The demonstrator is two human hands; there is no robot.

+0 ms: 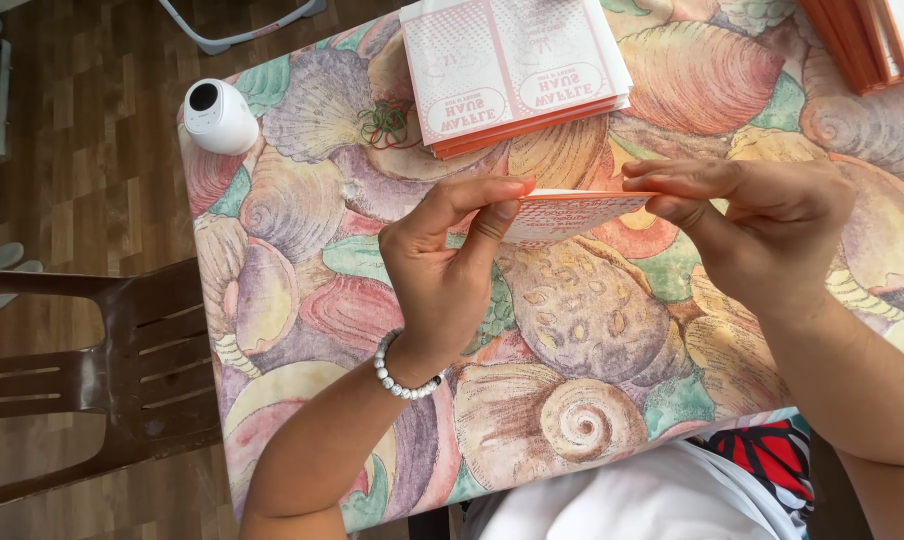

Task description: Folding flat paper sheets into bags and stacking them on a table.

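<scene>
Above the middle of the table [582, 320] with its seashell-patterned cloth, the left hand [442, 265] and right hand [762, 225] pinch opposite ends of a flat pink-and-white paper sleeve [572, 212], fingers clamped on its edges. Beyond, a stack of the same sleeves [517, 70] lies at the far edge, rubber bands [387, 125] beside it, a white round camera [217, 115] at the far left corner
</scene>
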